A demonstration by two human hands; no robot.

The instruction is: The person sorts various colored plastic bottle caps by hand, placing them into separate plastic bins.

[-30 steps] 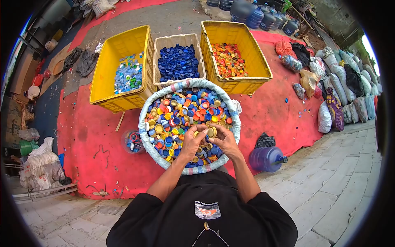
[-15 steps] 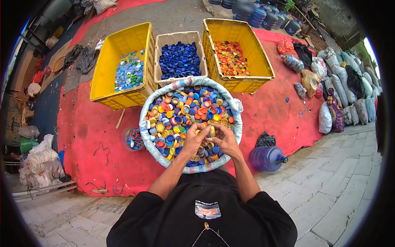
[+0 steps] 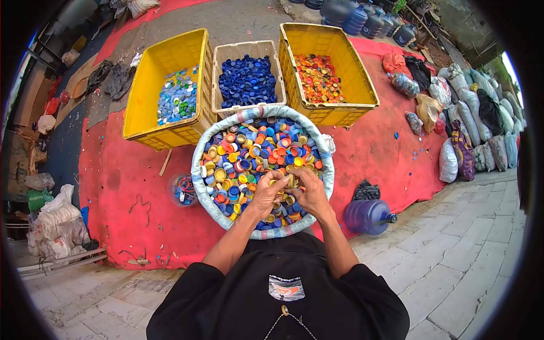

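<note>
A round tub with a pale cloth-wrapped rim [image 3: 199, 184] holds mixed bottle caps [image 3: 241, 148] of many colours. Over its near right part, my left hand [image 3: 265, 195] has its fingers bent around a yellowish cap [image 3: 290, 181]. Touching the same cap from the right is my right hand [image 3: 311, 194], its fingers curled and close to those of my left. The fingers partly hide the cap.
Beyond the tub stand a yellow crate [image 3: 136, 116] with light blue and green caps, a whitish crate [image 3: 217, 85] with dark blue caps, and a yellow crate [image 3: 362, 85] with orange and red caps. A blue water jug [image 3: 365, 217] lies at right.
The fingers of my right hand have shifted slightly around the yellowish cap, which is now more covered. My left hand has hardly moved.
</note>
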